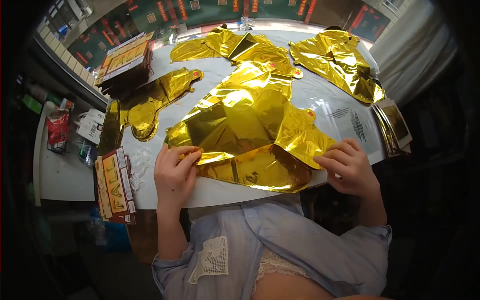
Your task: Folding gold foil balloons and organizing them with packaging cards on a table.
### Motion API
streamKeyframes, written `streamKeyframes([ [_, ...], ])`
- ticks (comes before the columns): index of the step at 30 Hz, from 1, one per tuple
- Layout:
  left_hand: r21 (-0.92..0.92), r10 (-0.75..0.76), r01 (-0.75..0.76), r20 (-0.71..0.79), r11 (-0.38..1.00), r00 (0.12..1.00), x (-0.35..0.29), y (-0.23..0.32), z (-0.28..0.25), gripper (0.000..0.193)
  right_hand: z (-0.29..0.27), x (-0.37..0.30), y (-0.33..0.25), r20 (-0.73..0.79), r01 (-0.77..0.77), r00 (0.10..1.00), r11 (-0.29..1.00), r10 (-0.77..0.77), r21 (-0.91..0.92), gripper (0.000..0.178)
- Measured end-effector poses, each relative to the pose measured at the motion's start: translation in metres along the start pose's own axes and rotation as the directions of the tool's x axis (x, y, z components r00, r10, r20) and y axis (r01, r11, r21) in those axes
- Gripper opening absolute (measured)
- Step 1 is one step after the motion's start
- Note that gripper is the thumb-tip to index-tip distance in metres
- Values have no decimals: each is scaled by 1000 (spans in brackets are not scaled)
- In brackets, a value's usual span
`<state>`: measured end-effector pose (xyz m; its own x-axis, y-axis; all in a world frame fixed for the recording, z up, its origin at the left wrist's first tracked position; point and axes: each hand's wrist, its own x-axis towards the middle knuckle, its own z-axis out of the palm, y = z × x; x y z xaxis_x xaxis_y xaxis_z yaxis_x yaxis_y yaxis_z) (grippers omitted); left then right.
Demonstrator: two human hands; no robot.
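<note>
A flat, uninflated gold foil balloon lies in front of me, its near edge folded over into a strip. My left hand pinches the balloon's left near corner between thumb and fingers. At the right, my right hand has its thumb and fingertips closed on the foil's right edge. A small red mark shows on a tab at the balloon's right side. Close behind it, more gold foil balloons lie partly overlapping, and another foil balloon rests to the left.
Another gold balloon lies far right. Printed card packages are stacked at the far left, with more packages at the near left beside white strings. Clear plastic bags and folded cards sit at the right edge of the white table.
</note>
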<state>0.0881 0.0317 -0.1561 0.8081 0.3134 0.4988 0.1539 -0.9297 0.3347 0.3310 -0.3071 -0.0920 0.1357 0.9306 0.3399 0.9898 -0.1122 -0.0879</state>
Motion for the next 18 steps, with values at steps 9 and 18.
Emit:
streamKeyframes([
  [9, -76, -66, 78, 143, 994, 987, -18, -12, 22, 31, 57, 46, 27, 77, -35, 997, 957, 14, 287, 31],
  [18, -180, -53, 99, 242, 979, 969, -23, -16, 22, 39, 121, 96, 34, 285, 8, 957, 983, -61, 183, 58],
])
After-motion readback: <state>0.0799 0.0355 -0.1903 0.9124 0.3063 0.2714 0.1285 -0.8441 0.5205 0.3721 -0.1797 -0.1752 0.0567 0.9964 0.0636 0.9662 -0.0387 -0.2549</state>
